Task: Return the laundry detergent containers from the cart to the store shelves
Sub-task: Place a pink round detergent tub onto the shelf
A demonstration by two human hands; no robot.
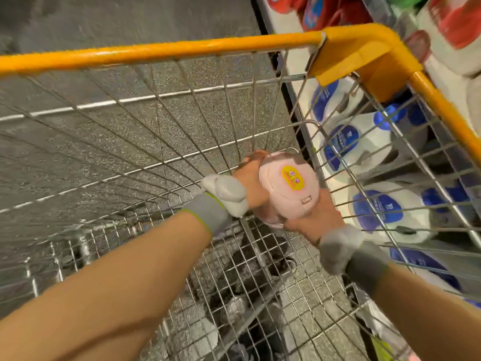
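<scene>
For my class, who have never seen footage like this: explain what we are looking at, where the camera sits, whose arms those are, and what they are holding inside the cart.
There is no machine here. The single picture comes from a camera worn on a person's head, looking down at their own arms. Both reach into a wire shopping cart with a yellow rim. The left hand and right hand together hold a pink detergent container with a yellow label, one hand on each side, low in the cart's far corner. Grey wristbands sit on both wrists. To the right, store shelves carry white-and-blue containers, with red-and-white ones higher up.

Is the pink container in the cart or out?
In: the pink container sits low between the cart's wire walls, gripped by left hand and right hand.
</scene>
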